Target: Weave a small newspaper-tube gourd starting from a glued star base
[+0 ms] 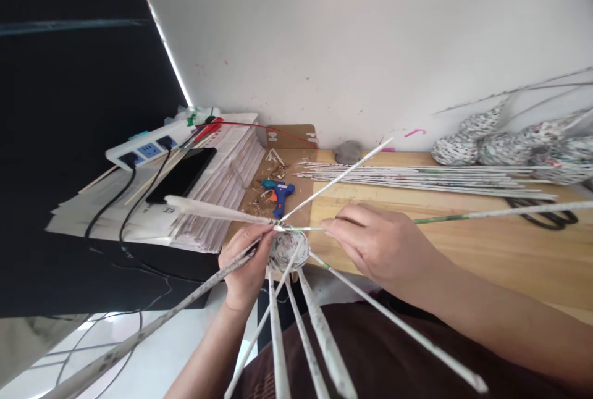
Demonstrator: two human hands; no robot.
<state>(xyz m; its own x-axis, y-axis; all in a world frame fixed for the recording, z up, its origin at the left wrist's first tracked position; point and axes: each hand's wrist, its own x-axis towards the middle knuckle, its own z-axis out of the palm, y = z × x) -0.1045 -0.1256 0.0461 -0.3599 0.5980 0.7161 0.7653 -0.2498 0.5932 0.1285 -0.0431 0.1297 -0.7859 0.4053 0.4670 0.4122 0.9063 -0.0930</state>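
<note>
A small round woven paper basket (288,252) is in front of me, with several rolled paper tubes sticking out from its rim. My left hand (246,258) pinches the rim at its left side, where the tubes cross. Between the fingers of my right hand (370,239) runs a paper tube (445,217) with green patches, stretched from the rim out to the right. One thick tube (213,210) points left, and another (340,178) slants up and away. Others hang toward my lap. The fingertips of my left hand are partly covered by the tubes.
A blue glue gun (280,195) lies behind the basket near paper scraps. On the left, a paper stack (227,201) bears a phone (183,172) and a power strip (143,149) with cables. Loose paper tubes (417,178) lie along the wall, beside woven paper pieces (456,147).
</note>
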